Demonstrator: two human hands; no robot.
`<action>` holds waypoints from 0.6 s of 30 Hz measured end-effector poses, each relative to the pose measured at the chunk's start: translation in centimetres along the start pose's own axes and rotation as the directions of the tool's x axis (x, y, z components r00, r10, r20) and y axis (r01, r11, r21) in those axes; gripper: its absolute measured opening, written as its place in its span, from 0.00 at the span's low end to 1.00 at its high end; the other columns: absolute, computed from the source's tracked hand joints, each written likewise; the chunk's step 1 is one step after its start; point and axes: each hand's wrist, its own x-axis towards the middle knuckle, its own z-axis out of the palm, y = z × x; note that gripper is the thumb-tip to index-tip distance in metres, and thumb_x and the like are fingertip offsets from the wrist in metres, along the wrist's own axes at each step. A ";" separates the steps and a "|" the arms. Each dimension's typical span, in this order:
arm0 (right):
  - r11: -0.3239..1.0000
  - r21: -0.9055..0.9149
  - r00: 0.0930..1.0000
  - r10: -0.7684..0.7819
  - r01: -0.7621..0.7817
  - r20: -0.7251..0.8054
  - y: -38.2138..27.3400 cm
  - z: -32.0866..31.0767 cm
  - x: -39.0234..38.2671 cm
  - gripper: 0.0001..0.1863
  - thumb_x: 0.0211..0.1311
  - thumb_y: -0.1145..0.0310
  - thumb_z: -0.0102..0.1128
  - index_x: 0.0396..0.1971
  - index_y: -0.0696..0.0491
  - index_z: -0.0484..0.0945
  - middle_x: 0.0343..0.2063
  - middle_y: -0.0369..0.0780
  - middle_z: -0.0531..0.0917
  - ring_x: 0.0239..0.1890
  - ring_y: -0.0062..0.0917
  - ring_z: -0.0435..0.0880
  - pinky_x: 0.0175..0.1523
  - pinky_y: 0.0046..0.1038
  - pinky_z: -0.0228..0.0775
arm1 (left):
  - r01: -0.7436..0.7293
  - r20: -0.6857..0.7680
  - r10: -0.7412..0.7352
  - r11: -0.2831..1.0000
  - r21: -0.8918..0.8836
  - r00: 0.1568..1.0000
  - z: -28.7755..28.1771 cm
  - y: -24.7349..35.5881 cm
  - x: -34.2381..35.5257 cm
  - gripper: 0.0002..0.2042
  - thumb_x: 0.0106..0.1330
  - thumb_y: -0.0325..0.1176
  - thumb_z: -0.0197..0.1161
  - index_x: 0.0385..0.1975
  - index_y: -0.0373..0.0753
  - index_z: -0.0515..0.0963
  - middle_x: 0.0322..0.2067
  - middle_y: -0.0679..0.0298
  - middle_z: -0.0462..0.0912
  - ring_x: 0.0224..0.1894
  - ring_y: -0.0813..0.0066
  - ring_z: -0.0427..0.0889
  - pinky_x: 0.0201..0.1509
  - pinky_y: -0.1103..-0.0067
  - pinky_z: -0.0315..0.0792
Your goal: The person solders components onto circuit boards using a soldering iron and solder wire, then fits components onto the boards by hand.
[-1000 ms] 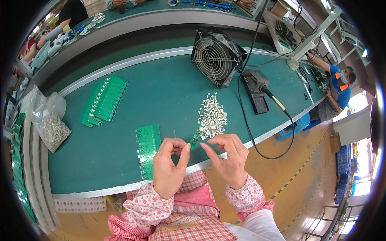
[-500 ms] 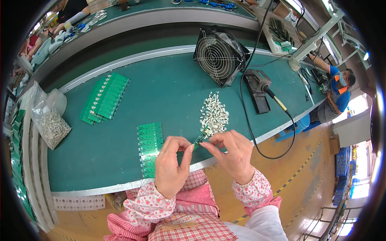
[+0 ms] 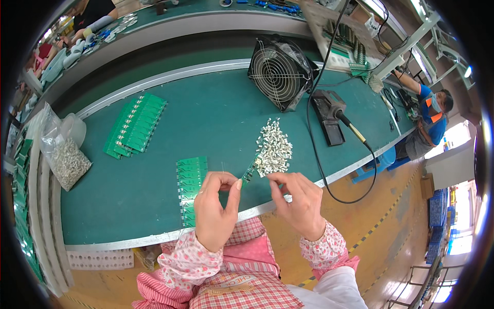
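Between thumb and forefinger my left hand (image 3: 218, 206) pinches a narrow green circuit board (image 3: 250, 171) with small parts on it. Its far end reaches to the edge of a heap of small white connectors (image 3: 275, 148). My right hand (image 3: 298, 201) is just right of the board and apart from it, thumb and forefinger nearly together; whether a small part sits between them is hidden. Left of my left hand lies a green circuit board panel (image 3: 191, 172), partly covered by that hand.
Stacked green panels (image 3: 135, 126) lie at far left, beside a clear bag of connectors (image 3: 69, 162). A black fan (image 3: 280, 72) and a soldering iron (image 3: 352, 127) in its holder stand at the back right, its cable looping over the edge. A person (image 3: 435, 118) works at far right.
My right hand has come off the circuit board and moved slightly right. My left hand still holds the board, slightly farther left. The board-laden tray at the back right has shifted left.
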 end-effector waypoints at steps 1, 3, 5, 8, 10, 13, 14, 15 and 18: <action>0.995 0.077 0.998 0.060 -0.059 -0.014 0.0 0.1 -0.2 0.07 0.54 0.78 0.67 0.33 0.54 0.80 0.25 0.36 0.82 0.22 0.25 0.80 0.26 0.25 0.70 | -0.249 -0.079 0.278 0.933 0.260 0.957 -0.2 0.6 -0.1 0.04 0.63 0.23 0.62 0.34 0.33 0.75 0.32 0.59 0.79 0.33 0.68 0.79 0.40 0.75 0.72; 0.988 0.116 0.994 0.108 -0.103 -0.036 0.5 0.1 -0.4 0.07 0.55 0.78 0.67 0.34 0.55 0.80 0.25 0.37 0.82 0.22 0.25 0.80 0.25 0.25 0.69 | -0.430 -0.076 0.538 0.743 0.512 0.840 -0.5 0.7 -0.2 0.05 0.61 0.23 0.63 0.34 0.34 0.75 0.32 0.61 0.78 0.34 0.67 0.79 0.43 0.73 0.71; 0.968 0.157 0.979 0.200 -0.193 -0.028 1.1 -0.1 -0.6 0.05 0.57 0.77 0.66 0.33 0.56 0.81 0.25 0.39 0.83 0.21 0.24 0.79 0.24 0.24 0.69 | -0.584 0.395 0.494 0.320 0.745 0.774 -1.0 -0.4 0.0 0.08 0.57 0.25 0.66 0.35 0.38 0.75 0.34 0.63 0.78 0.36 0.66 0.77 0.49 0.68 0.66; 0.957 0.168 0.962 0.256 -0.238 -0.097 1.6 -0.5 -0.5 0.04 0.57 0.76 0.67 0.32 0.55 0.81 0.25 0.38 0.83 0.20 0.23 0.78 0.24 0.24 0.69 | -0.556 0.368 0.493 0.313 0.770 0.788 -1.6 -0.7 0.0 0.09 0.56 0.28 0.67 0.34 0.40 0.75 0.35 0.66 0.77 0.37 0.69 0.77 0.53 0.68 0.61; 0.950 0.152 0.951 0.292 -0.274 -0.107 2.0 -0.4 -0.7 0.04 0.56 0.76 0.68 0.31 0.54 0.82 0.25 0.37 0.83 0.21 0.24 0.79 0.25 0.24 0.69 | -0.546 0.375 0.467 0.312 0.777 0.801 -1.7 -1.0 0.0 0.08 0.56 0.28 0.67 0.34 0.40 0.75 0.34 0.66 0.78 0.37 0.69 0.77 0.53 0.67 0.61; 0.988 0.049 0.989 0.145 -0.143 -0.019 2.0 0.2 -1.2 0.06 0.53 0.76 0.69 0.31 0.52 0.83 0.24 0.35 0.81 0.22 0.24 0.79 0.26 0.25 0.69 | -0.470 0.258 0.463 0.432 0.770 0.848 -1.9 -0.5 0.2 0.07 0.58 0.27 0.66 0.33 0.39 0.75 0.33 0.66 0.79 0.36 0.68 0.77 0.52 0.68 0.61; 0.988 0.049 0.989 0.145 -0.144 -0.021 1.8 0.4 -1.5 0.06 0.53 0.76 0.69 0.31 0.52 0.83 0.24 0.35 0.81 0.22 0.24 0.79 0.26 0.25 0.69 | -0.401 0.134 0.461 0.549 0.734 0.877 -2.0 -0.1 0.2 0.06 0.59 0.26 0.66 0.32 0.38 0.76 0.33 0.65 0.79 0.36 0.67 0.77 0.52 0.69 0.61; 0.992 0.010 0.992 0.123 -0.124 0.023 1.7 0.8 -1.6 0.06 0.53 0.76 0.69 0.31 0.52 0.83 0.24 0.35 0.81 0.22 0.24 0.79 0.26 0.25 0.69 | -0.397 0.131 0.462 0.546 0.738 0.877 -2.4 0.4 0.2 0.06 0.59 0.26 0.66 0.32 0.38 0.76 0.33 0.65 0.79 0.36 0.67 0.77 0.52 0.69 0.61; 0.992 0.045 0.991 0.115 -0.118 0.072 0.8 1.2 -2.1 0.06 0.53 0.76 0.69 0.32 0.52 0.83 0.25 0.35 0.80 0.21 0.22 0.78 0.25 0.23 0.69 | -0.209 0.017 0.226 0.866 0.455 0.974 -3.0 1.0 0.2 0.04 0.64 0.27 0.64 0.33 0.35 0.76 0.32 0.65 0.80 0.35 0.72 0.79 0.50 0.73 0.66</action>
